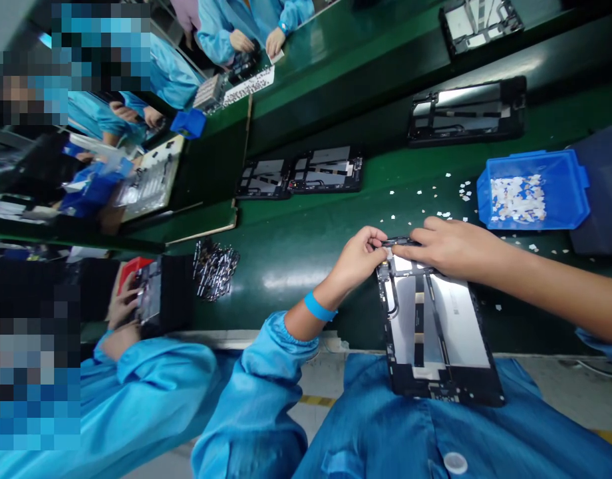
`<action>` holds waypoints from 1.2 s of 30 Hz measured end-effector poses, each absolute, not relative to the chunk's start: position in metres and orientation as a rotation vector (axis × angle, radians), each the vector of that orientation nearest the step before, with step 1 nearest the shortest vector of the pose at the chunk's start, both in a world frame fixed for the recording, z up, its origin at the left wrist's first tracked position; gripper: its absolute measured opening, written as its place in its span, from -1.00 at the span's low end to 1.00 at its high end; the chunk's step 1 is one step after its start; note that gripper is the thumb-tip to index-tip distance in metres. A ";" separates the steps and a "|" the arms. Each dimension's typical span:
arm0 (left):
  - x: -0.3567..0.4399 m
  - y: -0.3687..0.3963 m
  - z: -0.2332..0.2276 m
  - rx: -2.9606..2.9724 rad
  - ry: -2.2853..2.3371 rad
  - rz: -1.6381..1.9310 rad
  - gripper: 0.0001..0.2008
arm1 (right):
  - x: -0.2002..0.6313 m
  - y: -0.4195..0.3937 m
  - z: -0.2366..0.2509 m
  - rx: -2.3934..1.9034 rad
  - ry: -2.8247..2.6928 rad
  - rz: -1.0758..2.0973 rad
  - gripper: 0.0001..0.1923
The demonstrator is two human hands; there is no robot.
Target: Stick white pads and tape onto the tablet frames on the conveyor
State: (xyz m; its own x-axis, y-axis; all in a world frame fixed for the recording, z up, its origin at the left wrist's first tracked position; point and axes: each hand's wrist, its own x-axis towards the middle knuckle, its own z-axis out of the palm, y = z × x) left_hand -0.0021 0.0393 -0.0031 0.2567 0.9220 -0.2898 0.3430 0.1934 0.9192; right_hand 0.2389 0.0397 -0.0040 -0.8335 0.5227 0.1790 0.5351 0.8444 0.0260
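Black rectangular tablet frame (438, 332) with pale inner panels — lying on the lap, its far edge pinched by left hand (358, 256) and right hand (448, 249); blue plastic bin (533, 193) beyond.

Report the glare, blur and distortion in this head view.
Head view: bright glare streaks on the green belt and on the open tablet panel under the left hand and right hand; pixelated blocks cover the left edge; wide-angle bending tilts the belt; the blue tray stays sharp.

Five open tablets (438, 326), one blue bin (533, 189)
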 end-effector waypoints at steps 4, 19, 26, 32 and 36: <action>-0.001 0.043 -0.003 1.341 1.284 0.621 -0.83 | 0.240 0.041 -0.005 -0.805 -2.879 -0.101 -0.45; 0.000 0.050 -0.003 1.444 1.237 0.482 -0.81 | 0.241 0.037 -0.009 -0.822 -2.843 -0.144 -0.53; -0.005 0.033 0.001 1.734 1.309 0.552 -0.60 | 0.241 0.033 0.001 -0.883 -2.754 -0.116 -0.58; -0.034 -0.031 -0.001 1.683 1.463 0.596 -0.42 | 0.288 -0.034 -0.001 -1.623 -2.227 0.199 -0.56; -0.027 -0.077 -0.007 1.698 1.326 0.529 -0.31 | 0.292 -0.089 0.007 -1.729 -2.237 0.729 -0.52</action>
State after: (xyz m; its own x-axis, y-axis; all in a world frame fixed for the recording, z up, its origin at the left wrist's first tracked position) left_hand -0.0267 -0.0774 -0.0074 0.3361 0.9237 -0.1839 0.5429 -0.0304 0.8392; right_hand 0.2919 -0.0893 0.0070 -0.2829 0.9512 -0.1235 0.8413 0.1842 -0.5082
